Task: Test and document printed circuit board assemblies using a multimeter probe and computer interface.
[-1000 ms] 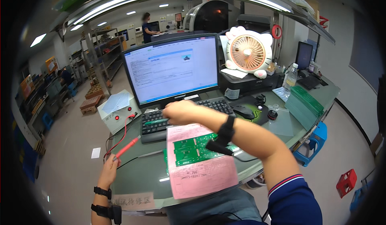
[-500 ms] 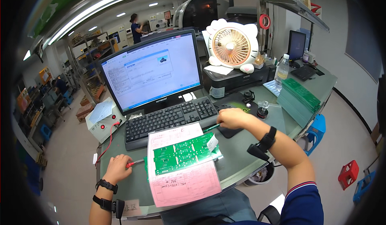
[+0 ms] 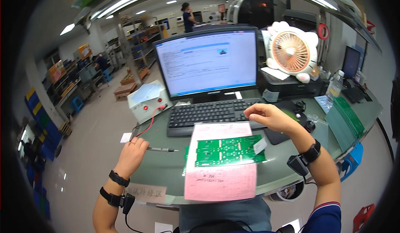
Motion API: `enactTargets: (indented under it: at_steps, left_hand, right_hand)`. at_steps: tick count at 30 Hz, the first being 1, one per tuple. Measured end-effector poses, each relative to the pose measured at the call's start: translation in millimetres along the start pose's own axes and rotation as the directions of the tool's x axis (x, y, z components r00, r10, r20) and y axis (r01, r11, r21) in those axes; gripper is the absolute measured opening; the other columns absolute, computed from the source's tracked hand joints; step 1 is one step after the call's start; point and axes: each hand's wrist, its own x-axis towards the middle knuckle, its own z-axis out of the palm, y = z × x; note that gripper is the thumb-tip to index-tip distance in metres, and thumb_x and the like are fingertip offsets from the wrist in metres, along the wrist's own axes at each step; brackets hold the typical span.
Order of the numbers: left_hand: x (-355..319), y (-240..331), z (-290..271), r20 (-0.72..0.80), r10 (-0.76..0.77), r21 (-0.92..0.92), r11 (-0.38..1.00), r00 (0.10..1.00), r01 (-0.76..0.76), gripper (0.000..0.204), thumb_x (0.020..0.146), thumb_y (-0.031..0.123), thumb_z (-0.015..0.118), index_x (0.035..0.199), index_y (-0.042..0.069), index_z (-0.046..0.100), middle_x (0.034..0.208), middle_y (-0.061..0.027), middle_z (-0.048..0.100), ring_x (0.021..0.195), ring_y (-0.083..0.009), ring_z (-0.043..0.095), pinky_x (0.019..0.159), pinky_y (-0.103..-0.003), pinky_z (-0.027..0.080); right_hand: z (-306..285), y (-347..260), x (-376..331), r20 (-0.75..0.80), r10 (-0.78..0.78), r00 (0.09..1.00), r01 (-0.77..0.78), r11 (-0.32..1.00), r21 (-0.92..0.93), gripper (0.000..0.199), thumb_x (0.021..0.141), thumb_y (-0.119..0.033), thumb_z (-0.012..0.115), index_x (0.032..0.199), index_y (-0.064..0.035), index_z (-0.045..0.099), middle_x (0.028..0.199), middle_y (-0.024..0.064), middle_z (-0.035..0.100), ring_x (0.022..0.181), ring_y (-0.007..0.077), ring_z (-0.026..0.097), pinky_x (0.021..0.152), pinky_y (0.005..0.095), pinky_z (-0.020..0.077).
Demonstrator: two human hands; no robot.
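My left hand is closed around a test probe at the left of the desk; its thin grey shaft points right, toward the boards. My right hand hovers over the right end of the black keyboard, fingers bent and thumb apart, with nothing seen in it. A green circuit board panel lies on a pink printed form in a clear sleeve. On the panel's right end sits a small white paper tag. Another green edge shows under the form's left side.
Behind the keyboard stands a monitor, with a white box with red terminals to its left. Right of it, a cat-shaped fan sits on a black printer. A stack of green boards and a bottle stand farther right.
The view has shifted left. My right hand has lifted and loosened above the keyboard's right end. My left hand with the probe has drawn away from the panel's left edge.
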Motion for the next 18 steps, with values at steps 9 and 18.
enactTargets:
  at_steps: [9,18]
  left_hand:
    - [-32,44,-50,-0.145,0.101,-0.009,0.995,0.984,-0.104,0.021,0.078,0.010,0.056,0.099,0.008,0.056,0.101,-0.0036,0.058,0.093,-0.0197,0.057,0.077,-0.032,0.042]
    - [-83,75,-38,-0.465,0.038,-0.132,0.985,0.885,-0.112,0.037,0.069,0.011,0.066,0.105,0.018,0.068,0.095,-0.0006,0.050,0.092,-0.0179,0.051,0.081,-0.034,0.041]
  right_hand:
    - [158,-110,48,0.662,-0.099,0.743,-0.012,0.987,0.162,0.039,0.099,-0.024,0.044,0.129,0.0008,0.050,0.116,0.0123,0.063,0.103,0.0204,0.061,0.085,0.0336,0.0506]
    - [206,-121,34,0.812,0.122,0.571,-0.440,0.881,0.177,0.030,0.095,-0.013,0.048,0.123,-0.0015,0.048,0.084,0.0024,0.056,0.075,0.0145,0.064,0.068,0.0267,0.0546]
